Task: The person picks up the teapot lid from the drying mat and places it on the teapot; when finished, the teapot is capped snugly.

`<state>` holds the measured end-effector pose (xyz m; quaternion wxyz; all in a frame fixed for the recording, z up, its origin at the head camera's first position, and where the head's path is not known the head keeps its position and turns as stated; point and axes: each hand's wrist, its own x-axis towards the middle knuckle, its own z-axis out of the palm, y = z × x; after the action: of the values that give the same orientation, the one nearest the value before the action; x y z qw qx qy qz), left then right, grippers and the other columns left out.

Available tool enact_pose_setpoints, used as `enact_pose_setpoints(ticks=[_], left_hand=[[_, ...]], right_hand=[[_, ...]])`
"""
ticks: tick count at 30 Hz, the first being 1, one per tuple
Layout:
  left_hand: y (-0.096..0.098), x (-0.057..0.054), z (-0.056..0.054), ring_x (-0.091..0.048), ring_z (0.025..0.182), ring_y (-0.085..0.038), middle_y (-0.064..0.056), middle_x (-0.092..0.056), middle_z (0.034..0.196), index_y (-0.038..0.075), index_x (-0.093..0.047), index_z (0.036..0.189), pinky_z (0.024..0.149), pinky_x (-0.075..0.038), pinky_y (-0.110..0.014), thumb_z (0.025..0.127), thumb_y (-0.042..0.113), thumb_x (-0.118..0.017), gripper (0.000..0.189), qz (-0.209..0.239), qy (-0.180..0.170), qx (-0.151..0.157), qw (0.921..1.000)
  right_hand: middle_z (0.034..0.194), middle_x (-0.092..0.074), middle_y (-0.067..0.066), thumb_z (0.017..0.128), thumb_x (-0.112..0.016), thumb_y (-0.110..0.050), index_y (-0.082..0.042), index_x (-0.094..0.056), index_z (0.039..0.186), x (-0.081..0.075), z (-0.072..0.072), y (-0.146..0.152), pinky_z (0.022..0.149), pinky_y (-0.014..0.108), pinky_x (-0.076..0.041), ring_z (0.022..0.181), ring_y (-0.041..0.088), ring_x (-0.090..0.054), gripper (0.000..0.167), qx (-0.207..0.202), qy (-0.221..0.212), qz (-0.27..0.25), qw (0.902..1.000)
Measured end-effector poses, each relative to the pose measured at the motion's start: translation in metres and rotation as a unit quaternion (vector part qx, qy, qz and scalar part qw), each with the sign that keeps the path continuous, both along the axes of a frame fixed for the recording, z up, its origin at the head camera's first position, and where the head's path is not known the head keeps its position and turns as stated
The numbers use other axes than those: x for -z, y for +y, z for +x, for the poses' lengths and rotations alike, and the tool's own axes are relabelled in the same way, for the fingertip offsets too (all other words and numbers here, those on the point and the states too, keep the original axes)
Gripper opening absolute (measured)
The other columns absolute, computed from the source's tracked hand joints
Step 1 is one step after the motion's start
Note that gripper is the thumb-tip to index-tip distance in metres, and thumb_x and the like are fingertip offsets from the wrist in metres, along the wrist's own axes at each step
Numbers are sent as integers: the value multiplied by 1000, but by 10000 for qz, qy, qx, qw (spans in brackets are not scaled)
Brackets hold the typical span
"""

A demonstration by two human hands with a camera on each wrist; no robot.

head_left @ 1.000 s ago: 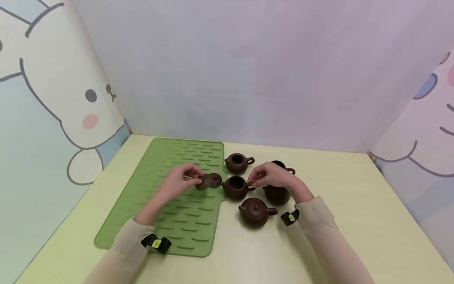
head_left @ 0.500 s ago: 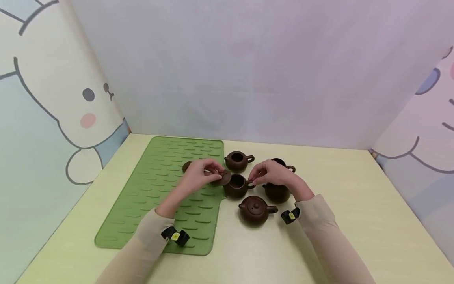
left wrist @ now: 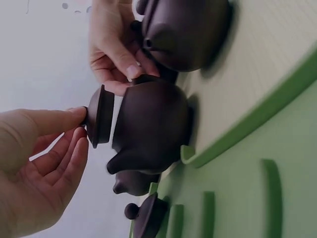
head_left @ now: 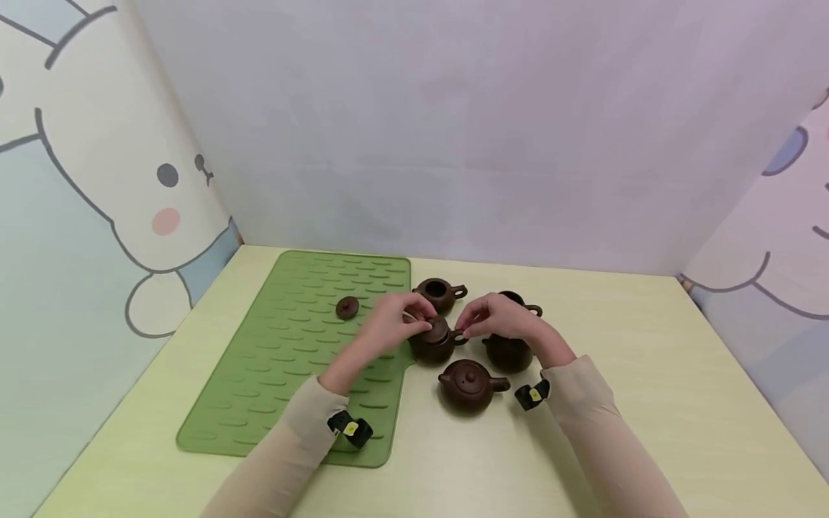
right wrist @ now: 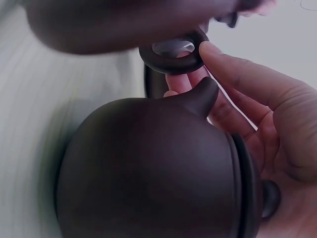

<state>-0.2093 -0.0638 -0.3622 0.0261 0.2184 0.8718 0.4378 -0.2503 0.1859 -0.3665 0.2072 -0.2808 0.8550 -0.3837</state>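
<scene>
My left hand [head_left: 395, 320] pinches the knob of a dark brown teapot lid [left wrist: 100, 118]. In the left wrist view the lid hangs just above the mouth of a brown teapot [left wrist: 148, 119], a thin gap between them. My right hand [head_left: 495, 316] pinches that teapot's loop handle [right wrist: 173, 57] between thumb and fingers. A second lid [head_left: 347, 308] lies knob up on the green mat [head_left: 259, 360]. Nearer me sits a lidded teapot [head_left: 468, 385]. Behind the worked teapot stands one without a lid [head_left: 435, 291].
More brown teapots [head_left: 508, 354] stand on the right, partly covered by my right hand and wrist. The pale yellow table [head_left: 648, 374] runs to a grey-white backdrop [head_left: 453, 144]. Printed side panels [head_left: 84, 216] rise at both sides.
My left hand has carried the lid rightward from over the mat to above the teapot's mouth, uncovering the second lid. My right hand stays on the handle.
</scene>
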Motion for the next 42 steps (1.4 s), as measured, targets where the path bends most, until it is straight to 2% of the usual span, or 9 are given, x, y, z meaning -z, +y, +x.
enact_pose_setpoints(ticks=[7,10,13,16,20,25,29,34,42], left_hand=[[10,3,3,-67,86,-14,-4,-71,97,11,-72,99,76,-57,-24,89,8,-74,10,-448,137,-59,9989],[9,5,3,-66,87,-14,-4,-71,98,11,-72,99,77,-57,-24,90,9,-74,10,-334,119,-46,9994],[4,7,2,-67,90,-16,-5,-72,100,10,-72,100,79,-58,-25,93,12,-71,8,1,85,-82,9999],[-5,6,0,-68,92,-19,-7,-73,102,7,-72,103,82,-58,-31,96,15,-67,11,270,116,-176,9994],[-23,6,-5,-69,95,-22,-7,-73,104,7,-71,107,84,-58,-36,97,17,-66,15,204,116,-359,9991],[-41,12,-12,-69,99,-24,-7,-73,107,6,-71,111,86,-58,-39,96,17,-67,19,157,-61,-496,9986],[-46,16,-17,-68,100,-24,-8,-73,108,7,-71,111,86,-57,-39,95,15,-68,18,64,-162,-580,9982],[-50,20,-19,-68,100,-25,-9,-73,109,5,-71,111,86,-57,-40,94,14,-69,19,23,-356,-610,9975],[-52,27,-21,-67,100,-24,-9,-71,112,6,-70,112,84,-57,-38,93,12,-70,20,-106,-769,-646,9949]], right_hand=[[99,-76,9,90,-73,-10,-6,-76,101,0,0,1,80,27,-57,90,12,-70,12,-110,7,-47,9999],[100,-76,8,91,-72,-11,-6,-75,102,-2,2,1,81,27,-56,91,12,-70,13,-132,-31,-59,9999],[102,-75,6,92,-71,-16,-6,-73,105,-3,3,3,81,26,-55,91,12,-67,17,-57,9,-85,9999],[103,-75,8,93,-70,-16,-2,-72,109,-5,3,8,82,24,-53,93,14,-66,22,168,164,-243,9994],[103,-75,12,93,-70,-15,2,-71,111,-7,2,19,82,20,-52,92,10,-67,24,538,339,-431,9970],[105,-74,15,93,-70,-16,0,-71,112,-11,3,33,80,21,-54,87,4,-65,25,913,434,-455,9938],[106,-72,19,94,-69,-18,0,-70,113,-11,5,44,77,25,-55,85,4,-64,26,1213,415,-489,9905],[110,-73,17,95,-68,-21,-3,-70,115,-9,8,54,76,32,-56,88,4,-65,27,1439,528,-524,9868],[115,-71,19,96,-66,-19,-2,-69,118,-7,13,68,78,31,-54,88,0,-64,28,1937,776,-617,9760]])
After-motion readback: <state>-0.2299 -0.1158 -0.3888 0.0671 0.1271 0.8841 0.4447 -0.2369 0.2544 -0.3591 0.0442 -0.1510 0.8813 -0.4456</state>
